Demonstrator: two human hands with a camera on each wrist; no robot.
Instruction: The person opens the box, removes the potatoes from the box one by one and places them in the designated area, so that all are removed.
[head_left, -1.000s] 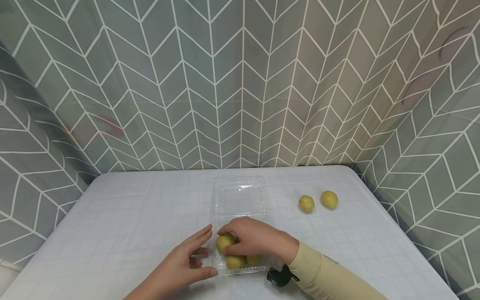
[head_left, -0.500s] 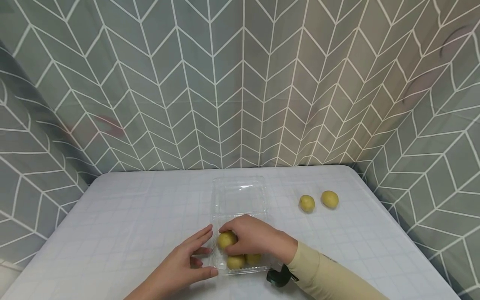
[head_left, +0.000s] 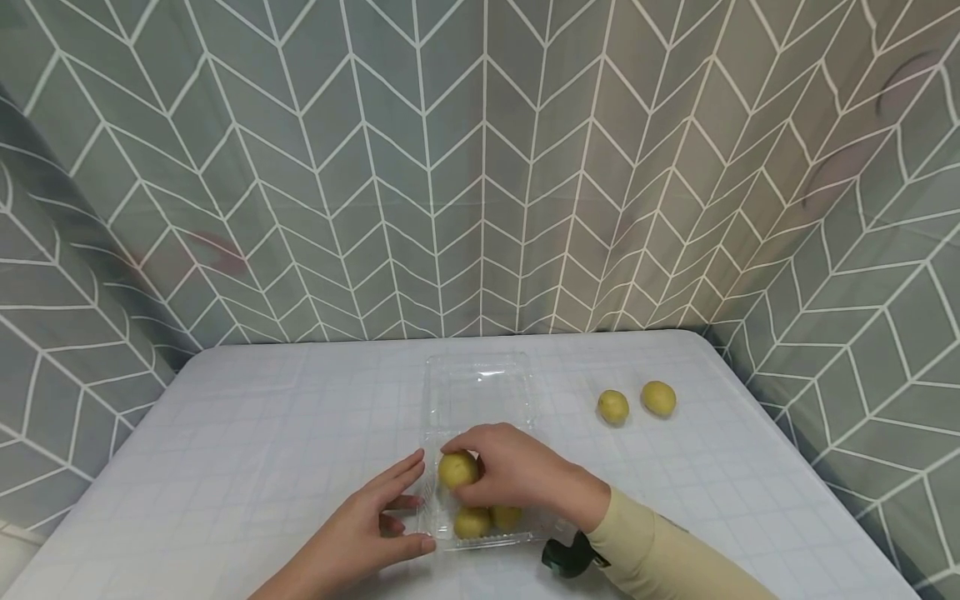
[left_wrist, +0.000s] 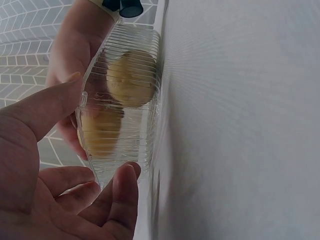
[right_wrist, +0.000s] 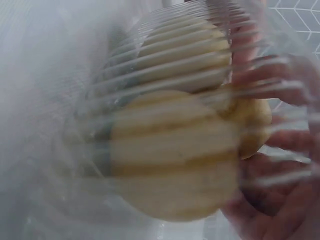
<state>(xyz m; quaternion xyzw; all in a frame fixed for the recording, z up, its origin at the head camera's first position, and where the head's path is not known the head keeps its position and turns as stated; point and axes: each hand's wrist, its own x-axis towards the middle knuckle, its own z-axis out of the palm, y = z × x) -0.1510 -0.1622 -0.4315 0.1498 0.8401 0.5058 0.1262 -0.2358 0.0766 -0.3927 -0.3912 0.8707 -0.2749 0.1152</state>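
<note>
In the head view a clear plastic clamshell box stands with its lid folded back. My right hand reaches over it and grips a round yellow fruit between thumb and fingers. Two more yellow fruits, one at the front left and one beside it, lie in the box. My left hand touches the box's left side, with fingers spread and thumb near the front corner. Through the ribbed wall, the left wrist view shows the held fruit and another fruit.
Two loose yellow fruits, one smaller and one larger, lie on the white tablecloth to the right. A patterned grey curtain hangs behind the table and along both sides. A dark wrist camera sits beneath the right sleeve.
My right hand has moved slightly away from me and up with the yellow fruit, widening the gap to the fruit in front. The left hand and box have stayed in place.
</note>
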